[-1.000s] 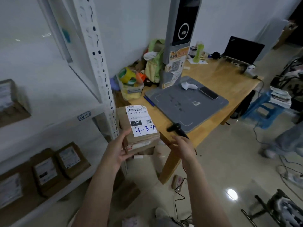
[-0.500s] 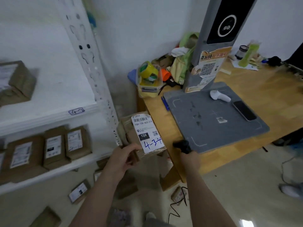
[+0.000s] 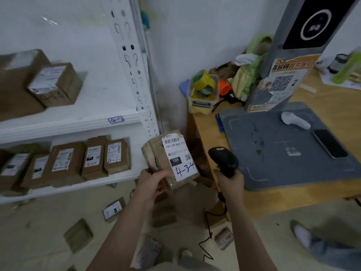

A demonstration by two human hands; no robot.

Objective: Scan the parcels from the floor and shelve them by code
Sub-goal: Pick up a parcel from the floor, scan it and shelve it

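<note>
My left hand (image 3: 153, 183) grips a small brown parcel (image 3: 156, 153) by its lower end, label up. Its white label reads 15H and has 4-3-4 handwritten in blue. My right hand (image 3: 231, 182) holds a black handheld barcode scanner (image 3: 223, 160) just right of the parcel, its cord trailing down to the floor. The white shelf unit (image 3: 78, 124) stands at the left, tagged 4-2 on its edge. Several labelled brown parcels (image 3: 93, 159) stand in a row on the lower shelf. More parcels (image 3: 112, 210) lie scattered on the floor below my arms.
A wooden table (image 3: 332, 98) at the right carries a grey scanning station (image 3: 273, 153) with a phone (image 3: 330, 142) and a white scanner (image 3: 295, 122). A box of tape rolls (image 3: 203, 90) sits at the table's corner. Another person's foot (image 3: 300, 234) is at the lower right.
My view has swung left and down toward the shelves. The parcel and the scanner stayed in my hands and now sit lower, near the shelf post.
</note>
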